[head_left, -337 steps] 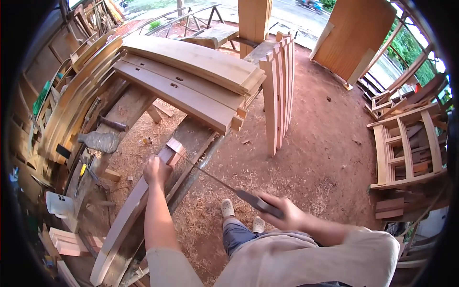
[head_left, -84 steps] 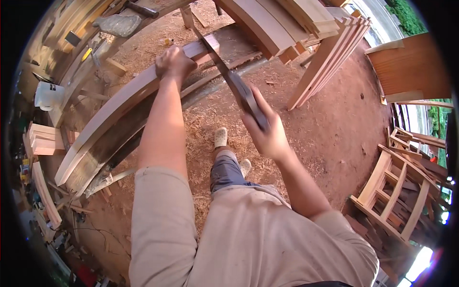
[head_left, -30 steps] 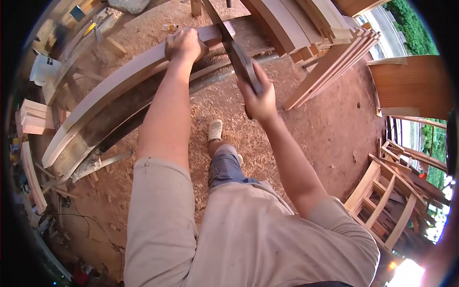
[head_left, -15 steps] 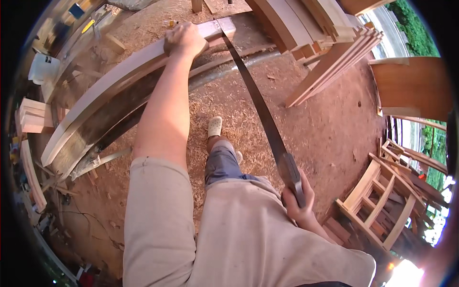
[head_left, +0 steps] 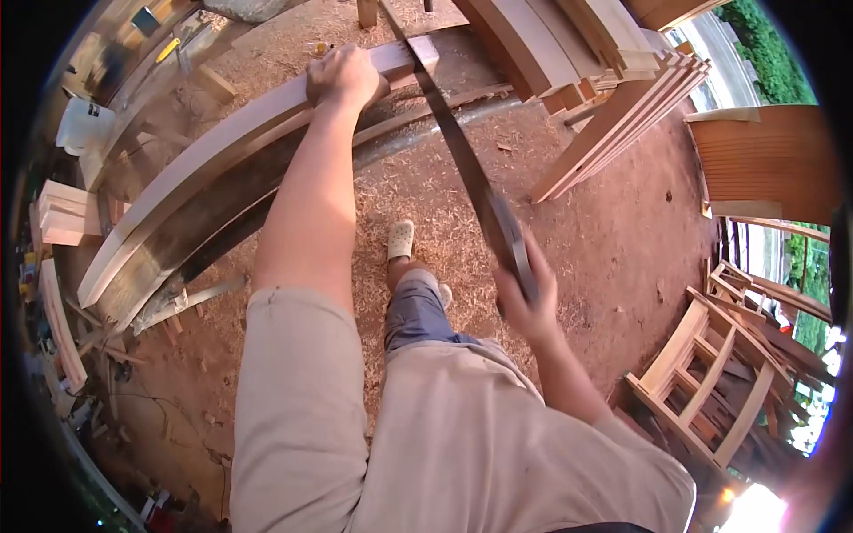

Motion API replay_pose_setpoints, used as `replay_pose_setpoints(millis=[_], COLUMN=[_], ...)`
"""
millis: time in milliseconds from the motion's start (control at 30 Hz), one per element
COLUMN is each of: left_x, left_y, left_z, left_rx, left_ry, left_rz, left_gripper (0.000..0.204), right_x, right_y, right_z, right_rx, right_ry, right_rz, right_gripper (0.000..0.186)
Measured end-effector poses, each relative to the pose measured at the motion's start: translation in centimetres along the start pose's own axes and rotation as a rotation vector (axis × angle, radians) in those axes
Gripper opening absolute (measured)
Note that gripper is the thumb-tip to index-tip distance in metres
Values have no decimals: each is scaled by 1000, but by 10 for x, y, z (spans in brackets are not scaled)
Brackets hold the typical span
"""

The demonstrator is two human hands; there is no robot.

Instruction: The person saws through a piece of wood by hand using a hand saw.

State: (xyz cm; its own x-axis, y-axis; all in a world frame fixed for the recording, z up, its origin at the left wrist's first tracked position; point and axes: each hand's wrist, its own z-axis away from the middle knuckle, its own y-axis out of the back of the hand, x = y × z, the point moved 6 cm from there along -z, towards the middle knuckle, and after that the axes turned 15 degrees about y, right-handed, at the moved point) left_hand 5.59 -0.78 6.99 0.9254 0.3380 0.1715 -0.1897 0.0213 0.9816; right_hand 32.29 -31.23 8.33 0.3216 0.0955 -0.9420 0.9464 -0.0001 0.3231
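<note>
A pale wooden board (head_left: pixel 200 160) lies along a dark, worn bench (head_left: pixel 466 67) at the upper left. My left hand (head_left: pixel 342 78) grips the board near its far end, fingers curled over it. Just right of those fingers, a long dark saw blade (head_left: pixel 453 133) crosses the board's end. My right hand (head_left: pixel 533 293) is closed round the saw handle (head_left: pixel 514 249), to the right of my legs and lower down than my left hand.
Stacked planks (head_left: pixel 524 44) and upright slats (head_left: pixel 622 124) stand at upper right, beside a wooden panel (head_left: pixel 755 160). A wooden frame (head_left: pixel 711 364) leans at lower right. Offcuts (head_left: pixel 67 213), a white bucket (head_left: pixel 84 124) and a yellow-handled tool (head_left: pixel 167 50) are on the left. Shavings (head_left: pixel 462 275) cover the ground.
Since half a second ago my right hand and the saw have moved forward, away from my body, with more blade past the board. My left hand keeps its grip in about the same place.
</note>
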Motion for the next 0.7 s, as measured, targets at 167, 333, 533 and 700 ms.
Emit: replay_pose_setpoints(millis=[167, 333, 533, 700], left_x=[4, 28, 14, -4], left_y=[1, 10, 17, -1], left_z=[3, 10, 17, -3], left_rx=[-13, 28, -20, 114], left_ry=[-15, -122, -11, -15], left_rz=[1, 44, 124, 84], left_gripper=[30, 29, 30, 30], right_x=[-22, 58, -60, -9], right_y=[43, -22, -28, 0], right_z=[97, -66, -158, -14], right_rx=[-35, 47, -13, 16], right_ry=[37, 195, 139, 56], right_rz=[48, 72, 57, -3], right_gripper=[60, 56, 49, 54])
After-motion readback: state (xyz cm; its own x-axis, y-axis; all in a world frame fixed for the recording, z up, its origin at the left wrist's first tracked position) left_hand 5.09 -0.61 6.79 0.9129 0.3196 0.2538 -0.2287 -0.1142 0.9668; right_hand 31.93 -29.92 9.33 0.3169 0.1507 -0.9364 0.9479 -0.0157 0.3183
